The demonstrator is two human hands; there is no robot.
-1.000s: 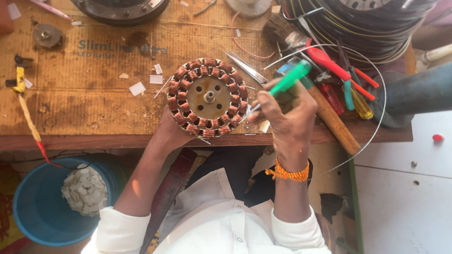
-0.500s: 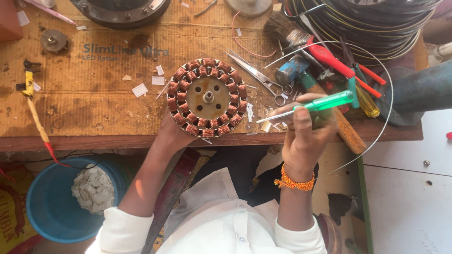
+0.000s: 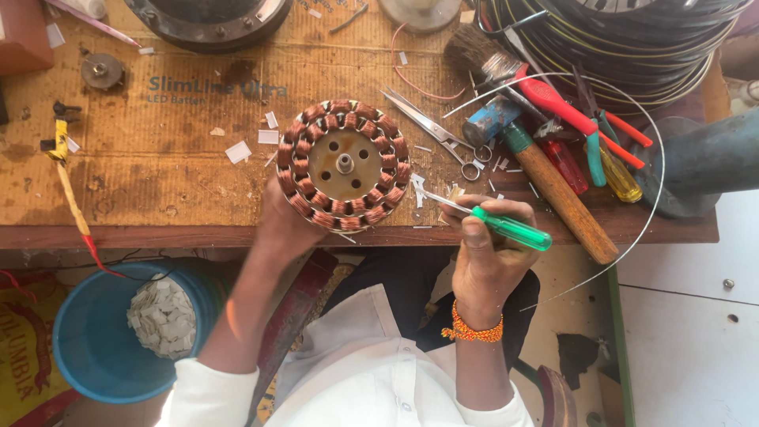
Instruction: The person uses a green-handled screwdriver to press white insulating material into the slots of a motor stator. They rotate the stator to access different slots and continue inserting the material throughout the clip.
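Mostly hidden is the left hand point(image 3: 286, 225): it sits under the near rim of the round copper-wound stator point(image 3: 345, 165), at about seven o'clock of it, so its fingers cannot be seen and whether they clasp the rim or only prop it cannot be told. The stator lies flat on the cardboard-covered workbench point(image 3: 158, 158), close to the near edge, its hub facing up.

The right hand point(image 3: 490, 253) is off the bench edge at four o'clock from the stator, wrist bent back, fingers curled tight around a green-handled screwdriver point(image 3: 506, 228) (its thin shaft runs toward ten o'clock, the tip ending just beside the stator's rim; touching or not is hard to say). A beaded orange bracelet point(image 3: 472, 330) circles that wrist.

At two o'clock of the stator lie scissors point(image 3: 431, 126), then a wooden-handled hammer point(image 3: 545, 170) and red-handled pliers point(image 3: 565, 107). Cable coils point(image 3: 624, 39) are cut off by the top edge. A blue bucket point(image 3: 103, 340) of white scraps stands below the bench, at seven o'clock.
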